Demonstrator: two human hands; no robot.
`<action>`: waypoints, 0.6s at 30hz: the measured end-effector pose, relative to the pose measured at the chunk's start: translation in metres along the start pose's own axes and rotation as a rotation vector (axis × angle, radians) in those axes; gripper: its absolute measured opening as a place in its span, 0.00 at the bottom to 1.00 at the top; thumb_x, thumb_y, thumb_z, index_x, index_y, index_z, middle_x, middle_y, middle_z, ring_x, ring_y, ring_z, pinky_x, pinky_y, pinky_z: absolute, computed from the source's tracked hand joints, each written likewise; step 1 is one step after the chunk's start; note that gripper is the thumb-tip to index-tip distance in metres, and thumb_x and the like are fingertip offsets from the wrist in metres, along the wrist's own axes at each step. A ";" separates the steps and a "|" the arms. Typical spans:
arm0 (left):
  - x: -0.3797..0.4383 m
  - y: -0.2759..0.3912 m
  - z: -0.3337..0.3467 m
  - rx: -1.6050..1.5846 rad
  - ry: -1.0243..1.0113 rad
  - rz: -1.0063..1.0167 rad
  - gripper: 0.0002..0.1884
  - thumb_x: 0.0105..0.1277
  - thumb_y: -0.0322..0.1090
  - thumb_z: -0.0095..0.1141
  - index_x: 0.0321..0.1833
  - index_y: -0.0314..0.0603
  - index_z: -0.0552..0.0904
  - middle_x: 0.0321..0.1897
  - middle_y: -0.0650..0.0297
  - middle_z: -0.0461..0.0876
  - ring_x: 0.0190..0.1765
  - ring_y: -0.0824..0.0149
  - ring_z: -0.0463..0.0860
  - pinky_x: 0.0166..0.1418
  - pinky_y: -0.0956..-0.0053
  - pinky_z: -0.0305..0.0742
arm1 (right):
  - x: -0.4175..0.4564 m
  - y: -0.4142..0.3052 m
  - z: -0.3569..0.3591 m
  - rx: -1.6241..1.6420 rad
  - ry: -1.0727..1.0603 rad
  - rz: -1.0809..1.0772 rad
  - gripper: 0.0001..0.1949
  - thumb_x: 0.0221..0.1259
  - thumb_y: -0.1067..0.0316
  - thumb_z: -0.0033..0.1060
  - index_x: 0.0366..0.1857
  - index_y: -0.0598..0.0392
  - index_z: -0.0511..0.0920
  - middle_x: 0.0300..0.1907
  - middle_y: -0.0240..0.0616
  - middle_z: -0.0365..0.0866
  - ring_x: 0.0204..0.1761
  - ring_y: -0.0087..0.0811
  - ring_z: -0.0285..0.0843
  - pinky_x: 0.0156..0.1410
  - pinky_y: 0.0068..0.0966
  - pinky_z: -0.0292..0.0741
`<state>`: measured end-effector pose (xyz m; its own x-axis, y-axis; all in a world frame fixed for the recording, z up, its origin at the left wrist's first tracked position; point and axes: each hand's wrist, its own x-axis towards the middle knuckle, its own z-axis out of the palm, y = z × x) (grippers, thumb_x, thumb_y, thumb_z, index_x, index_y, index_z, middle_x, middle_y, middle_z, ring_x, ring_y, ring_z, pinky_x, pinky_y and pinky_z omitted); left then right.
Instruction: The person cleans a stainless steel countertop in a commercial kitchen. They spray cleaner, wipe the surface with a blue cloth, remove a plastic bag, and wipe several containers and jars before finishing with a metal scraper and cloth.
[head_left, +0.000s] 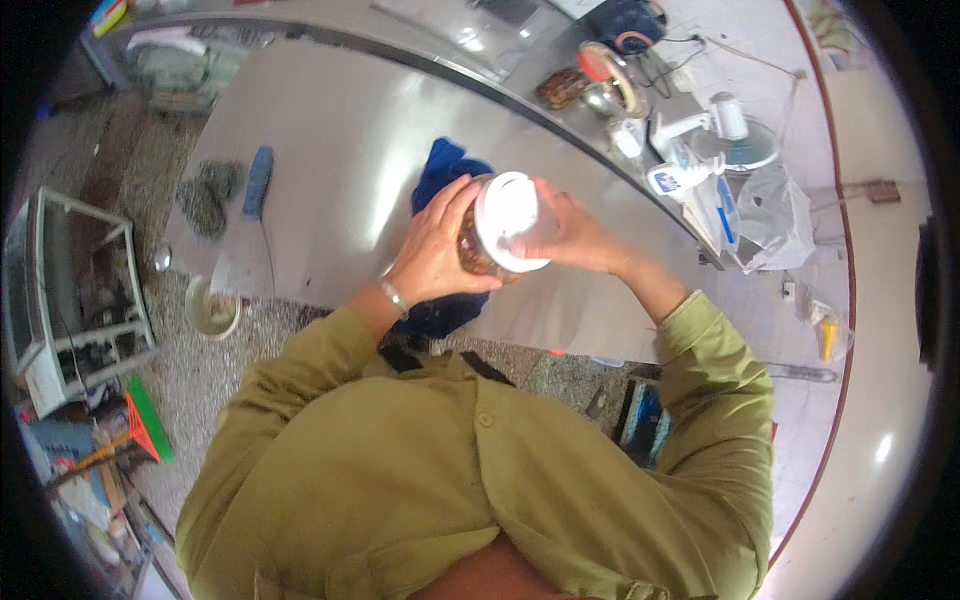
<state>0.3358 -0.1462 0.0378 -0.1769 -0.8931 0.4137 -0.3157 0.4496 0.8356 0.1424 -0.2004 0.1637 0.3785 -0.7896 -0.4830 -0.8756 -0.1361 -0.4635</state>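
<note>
A clear jar (470, 251) with brownish contents is held up over the metal table (330, 150), tilted so its white lid (510, 212) faces me. My left hand (439, 240) wraps around the jar's body, with a bangle at the wrist. On the lid's right side lies my right hand (576, 234), thumb and fingers spread around its rim; the fingers are slightly blurred. Beneath the jar and my left hand, a dark blue cloth (442, 169) lies on the table and reaches its front edge. Whether the lid is loose cannot be told.
On the table's left lie a blue-handled tool (259, 184) and grey scouring pads (202, 199). A bucket (213, 309) stands on the floor below. The shelf behind carries another jar (562, 86), a white spray bottle (679, 178) and a plastic bag (776, 217).
</note>
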 end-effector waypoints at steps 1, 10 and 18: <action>0.001 0.001 -0.002 -0.002 -0.016 -0.017 0.59 0.31 0.50 0.77 0.69 0.38 0.58 0.69 0.49 0.57 0.69 0.48 0.61 0.69 0.57 0.60 | -0.001 -0.001 -0.011 -0.163 0.010 -0.174 0.58 0.34 0.40 0.75 0.71 0.56 0.51 0.68 0.60 0.52 0.69 0.56 0.52 0.72 0.41 0.54; 0.004 0.000 0.001 -0.009 -0.044 0.007 0.60 0.31 0.49 0.77 0.70 0.39 0.56 0.68 0.47 0.56 0.69 0.46 0.60 0.69 0.56 0.61 | 0.021 0.015 0.009 -0.349 0.128 -0.660 0.57 0.30 0.42 0.74 0.70 0.52 0.52 0.66 0.60 0.52 0.65 0.59 0.55 0.69 0.45 0.58; -0.002 0.001 0.001 0.044 -0.010 0.015 0.60 0.32 0.49 0.77 0.70 0.37 0.55 0.68 0.45 0.56 0.69 0.46 0.61 0.70 0.57 0.61 | 0.015 -0.012 0.069 -0.167 0.485 0.047 0.57 0.34 0.34 0.69 0.68 0.61 0.54 0.62 0.62 0.58 0.65 0.59 0.57 0.68 0.46 0.59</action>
<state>0.3349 -0.1442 0.0371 -0.1910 -0.8859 0.4226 -0.3533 0.4638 0.8125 0.1799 -0.1696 0.1105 0.1897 -0.9784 -0.0819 -0.9393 -0.1566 -0.3052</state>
